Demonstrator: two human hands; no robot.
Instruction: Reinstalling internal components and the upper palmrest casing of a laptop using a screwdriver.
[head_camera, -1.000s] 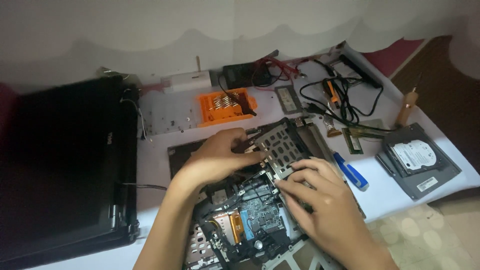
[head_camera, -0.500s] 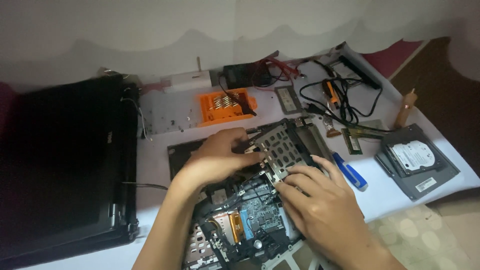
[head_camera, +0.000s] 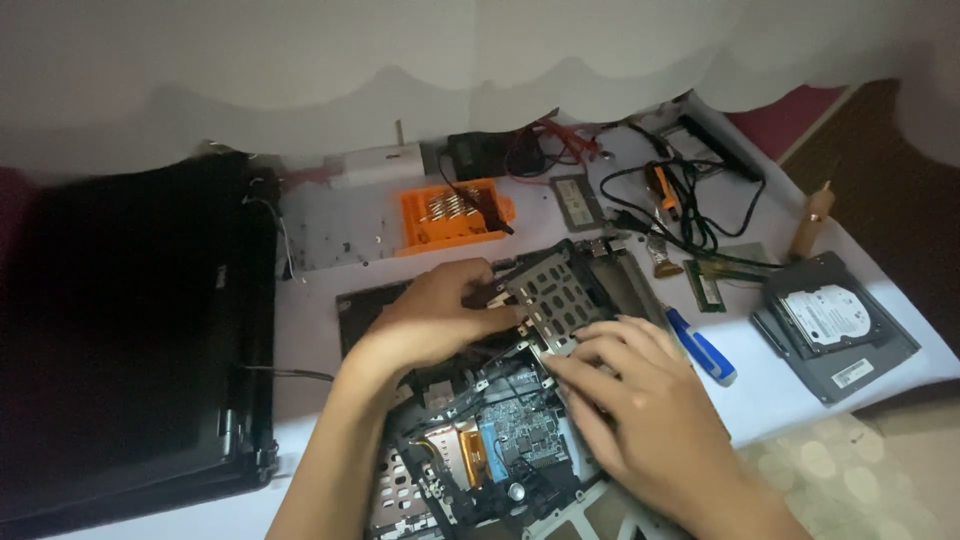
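Fingers of the right hand (head_camera: 640, 410) press, half curled and holding nothing, on the near edge of a perforated metal drive bracket (head_camera: 555, 292) that sits tilted over the opened laptop chassis (head_camera: 480, 450). Just beyond, the left hand (head_camera: 435, 315) curls over the bracket's left side, fingertips on its edge. Farther right lie a blue-handled tool (head_camera: 700, 345) and a hard drive (head_camera: 830, 315); an orange plastic part (head_camera: 455, 212) sits behind.

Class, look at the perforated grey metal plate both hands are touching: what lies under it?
Below the perforated grey metal plate, toward the viewer, the opened laptop's dark circuit board shows. The left hand and right hand cover the plate's edges; directly beneath it is hidden.
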